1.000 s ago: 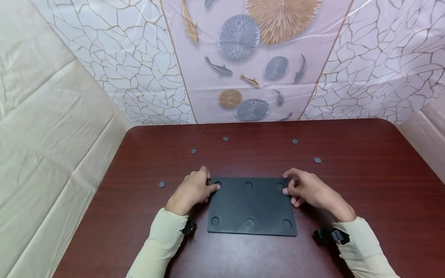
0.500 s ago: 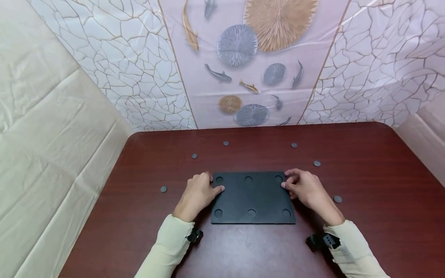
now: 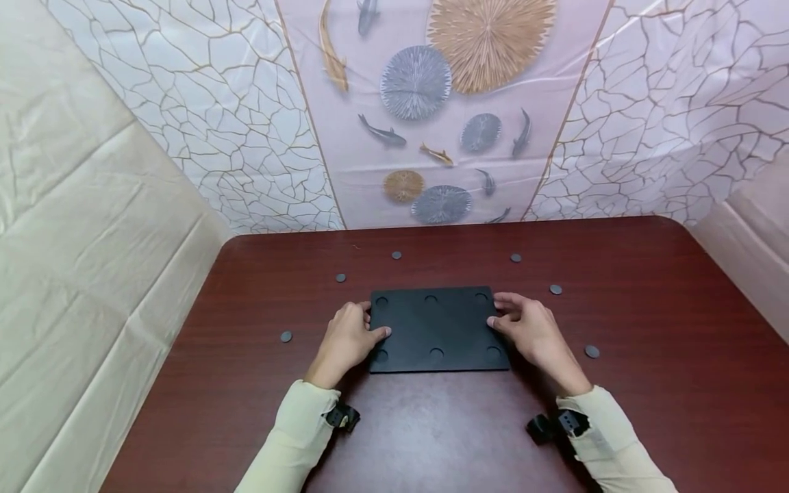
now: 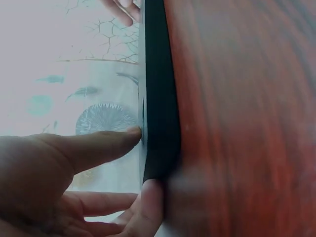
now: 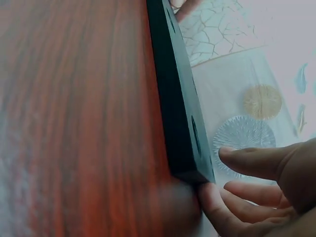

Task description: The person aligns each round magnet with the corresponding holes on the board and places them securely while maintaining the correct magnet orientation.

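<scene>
A flat black rectangular board (image 3: 439,329) with several shallow round recesses lies in the middle of the table in the head view. My left hand (image 3: 346,340) holds its left edge, thumb pressing on top and the other fingers at the side. At the right edge my right hand (image 3: 529,329) grips the board, its thumb at the top edge and its fingers along the side. The left wrist view shows the board (image 4: 162,84) edge-on, with a fingertip at its near corner. In the right wrist view a fingertip touches the corner of the board (image 5: 177,108).
Small grey discs lie around the board on the brown wooden table (image 3: 431,438): a left disc (image 3: 286,337), a right disc (image 3: 592,351) and several farther back, such as one disc (image 3: 396,255). A patterned curtain (image 3: 431,157) hangs behind the table, with beige cloth (image 3: 111,239) at the left.
The board has slid away from the person, toward the back of the table, with both hands on it. A disc beside the right forearm, hidden at first, now shows. The other discs stay put.
</scene>
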A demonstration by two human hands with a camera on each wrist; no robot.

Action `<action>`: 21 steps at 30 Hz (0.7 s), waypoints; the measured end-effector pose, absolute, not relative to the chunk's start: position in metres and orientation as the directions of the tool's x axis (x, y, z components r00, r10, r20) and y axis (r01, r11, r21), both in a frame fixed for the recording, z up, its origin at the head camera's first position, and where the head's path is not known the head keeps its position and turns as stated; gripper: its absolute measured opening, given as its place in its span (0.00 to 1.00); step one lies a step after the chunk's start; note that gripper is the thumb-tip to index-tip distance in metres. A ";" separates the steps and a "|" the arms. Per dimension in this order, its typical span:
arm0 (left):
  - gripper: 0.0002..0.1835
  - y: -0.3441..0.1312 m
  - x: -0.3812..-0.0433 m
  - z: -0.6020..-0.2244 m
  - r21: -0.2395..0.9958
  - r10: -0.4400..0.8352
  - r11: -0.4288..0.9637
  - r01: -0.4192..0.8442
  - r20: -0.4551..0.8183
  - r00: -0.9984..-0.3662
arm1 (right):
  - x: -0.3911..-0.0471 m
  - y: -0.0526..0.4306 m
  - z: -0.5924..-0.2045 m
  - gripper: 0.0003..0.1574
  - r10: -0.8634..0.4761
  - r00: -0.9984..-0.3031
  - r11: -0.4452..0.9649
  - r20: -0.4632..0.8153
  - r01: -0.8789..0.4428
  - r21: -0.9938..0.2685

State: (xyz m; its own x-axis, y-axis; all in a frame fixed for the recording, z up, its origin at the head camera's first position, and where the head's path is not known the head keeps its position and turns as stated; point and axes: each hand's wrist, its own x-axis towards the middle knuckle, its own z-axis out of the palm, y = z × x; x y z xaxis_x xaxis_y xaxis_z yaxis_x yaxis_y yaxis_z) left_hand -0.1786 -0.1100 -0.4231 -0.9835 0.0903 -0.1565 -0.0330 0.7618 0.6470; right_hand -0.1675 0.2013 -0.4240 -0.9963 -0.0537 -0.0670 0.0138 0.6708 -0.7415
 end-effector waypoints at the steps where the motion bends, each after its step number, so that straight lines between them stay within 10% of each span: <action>1: 0.36 -0.110 -0.179 -0.424 0.654 0.089 0.756 -0.036 -0.157 -0.983 | -0.168 0.202 -0.425 0.32 -0.053 -0.996 0.664 -0.072 0.019 -0.747; 13: 0.36 -0.109 -0.180 -0.424 0.635 0.095 0.771 -0.035 -0.168 -0.981 | -0.185 0.212 -0.429 0.25 -0.104 -0.988 0.703 -0.111 0.005 -0.711; 21: 0.34 -0.109 -0.179 -0.426 0.653 0.073 0.756 -0.037 -0.140 -0.987 | -0.188 0.214 -0.425 0.41 -0.170 -0.948 0.685 -0.270 0.084 -0.724</action>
